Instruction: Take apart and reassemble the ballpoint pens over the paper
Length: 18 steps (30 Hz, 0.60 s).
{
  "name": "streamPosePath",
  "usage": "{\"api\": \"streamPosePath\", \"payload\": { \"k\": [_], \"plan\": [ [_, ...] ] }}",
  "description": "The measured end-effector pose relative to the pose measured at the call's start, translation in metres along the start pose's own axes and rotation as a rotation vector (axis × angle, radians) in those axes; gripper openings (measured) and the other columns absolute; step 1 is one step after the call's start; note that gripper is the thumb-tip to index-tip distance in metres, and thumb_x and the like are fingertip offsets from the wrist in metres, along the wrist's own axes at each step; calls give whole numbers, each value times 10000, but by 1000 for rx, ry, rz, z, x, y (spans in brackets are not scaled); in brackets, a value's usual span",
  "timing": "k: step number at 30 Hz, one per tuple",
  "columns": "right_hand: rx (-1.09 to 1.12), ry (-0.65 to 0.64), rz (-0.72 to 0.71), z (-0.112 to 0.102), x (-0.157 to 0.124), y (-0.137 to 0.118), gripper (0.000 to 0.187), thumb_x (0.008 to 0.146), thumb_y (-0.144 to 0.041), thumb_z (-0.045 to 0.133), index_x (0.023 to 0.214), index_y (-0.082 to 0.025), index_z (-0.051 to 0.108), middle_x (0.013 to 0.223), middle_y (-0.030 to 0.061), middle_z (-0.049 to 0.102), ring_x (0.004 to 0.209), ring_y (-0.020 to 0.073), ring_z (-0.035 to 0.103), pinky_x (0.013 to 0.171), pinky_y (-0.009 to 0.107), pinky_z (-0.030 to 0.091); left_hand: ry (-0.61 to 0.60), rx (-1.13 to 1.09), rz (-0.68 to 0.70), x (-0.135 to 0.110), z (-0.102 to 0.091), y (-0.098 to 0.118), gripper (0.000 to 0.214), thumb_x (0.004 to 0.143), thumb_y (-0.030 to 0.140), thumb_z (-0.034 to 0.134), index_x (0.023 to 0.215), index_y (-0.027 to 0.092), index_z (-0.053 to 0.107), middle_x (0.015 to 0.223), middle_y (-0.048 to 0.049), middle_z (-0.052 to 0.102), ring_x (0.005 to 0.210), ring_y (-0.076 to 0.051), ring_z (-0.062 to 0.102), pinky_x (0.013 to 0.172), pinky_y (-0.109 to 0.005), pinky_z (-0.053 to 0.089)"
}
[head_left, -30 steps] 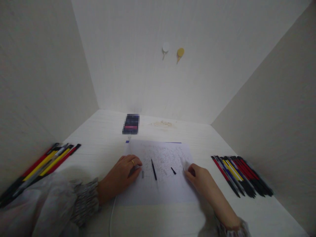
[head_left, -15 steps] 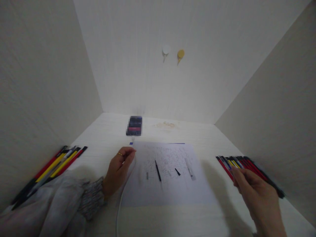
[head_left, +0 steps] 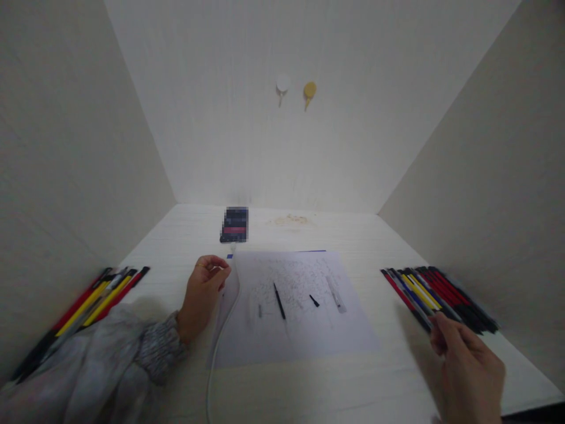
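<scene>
My left hand (head_left: 203,297), a ring on one finger, rests at the left edge of a written-on sheet of paper (head_left: 291,347). Its thumb and fingers are closed together, and nothing shows between them. At the right, my right hand (head_left: 465,359) is closed in a pinch at the near ends of a row of pens (head_left: 445,288) in red, yellow, blue and black. What its fingertips hold, if anything, is hidden. On the paper lie a thin black pen piece (head_left: 279,301), a small black piece (head_left: 313,301), a clear tube (head_left: 336,294) and a small grey piece (head_left: 260,310).
More red, yellow and grey pens (head_left: 95,300) lie by the left wall, partly behind my sleeve. A blurred-out phone (head_left: 235,225) stands at the back, with a white cable (head_left: 215,359) running forward past my left hand. Two hooks (head_left: 309,90) hang on the back wall.
My right hand has moved nearer to me, down from the middle of the pen row to its near ends, uncovering more pens. My left hand stays closed by the paper. The view has shifted slightly.
</scene>
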State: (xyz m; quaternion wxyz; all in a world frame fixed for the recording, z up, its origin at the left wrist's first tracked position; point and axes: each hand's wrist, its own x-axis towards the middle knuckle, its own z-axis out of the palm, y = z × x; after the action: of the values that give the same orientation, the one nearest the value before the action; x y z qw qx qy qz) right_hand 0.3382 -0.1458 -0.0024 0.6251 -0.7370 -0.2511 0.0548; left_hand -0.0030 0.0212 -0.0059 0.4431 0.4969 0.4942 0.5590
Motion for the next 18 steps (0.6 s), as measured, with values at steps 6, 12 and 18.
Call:
{"api": "streamPosePath", "payload": {
  "k": [6, 12, 18],
  "plan": [
    [-99, -114, -17, 7, -6, -10, 259, 698, -394, 522, 672, -140, 562, 519, -30, 431, 500, 93, 389, 466, 213, 312, -202, 450, 326, -8, 0, -2, 130, 682, 272, 533, 781, 187, 523, 725, -8, 524, 663, -139, 506, 543, -238, 408],
    [-161, -365, -141, 27, -19, -31, 246, 716, -394, 494, 685, -161, 567, 515, -23, 473, 475, 100, 424, 447, 203, 338, -363, 876, 656, -20, 3, 3, 198, 671, 382, 573, 774, 217, 612, 1000, -58, 509, 970, -240, 420, 851, -437, 294],
    [-444, -921, -589, 83, -64, -83, 224, 781, -307, 404, 706, -179, 571, 562, -5, 547, 525, 113, 503, 494, 206, 361, -492, 965, 628, -30, 4, 12, 249, 657, 401, 578, 829, 222, 598, 1089, -68, 454, 1020, -271, 372, 838, -456, 285]
  ]
}}
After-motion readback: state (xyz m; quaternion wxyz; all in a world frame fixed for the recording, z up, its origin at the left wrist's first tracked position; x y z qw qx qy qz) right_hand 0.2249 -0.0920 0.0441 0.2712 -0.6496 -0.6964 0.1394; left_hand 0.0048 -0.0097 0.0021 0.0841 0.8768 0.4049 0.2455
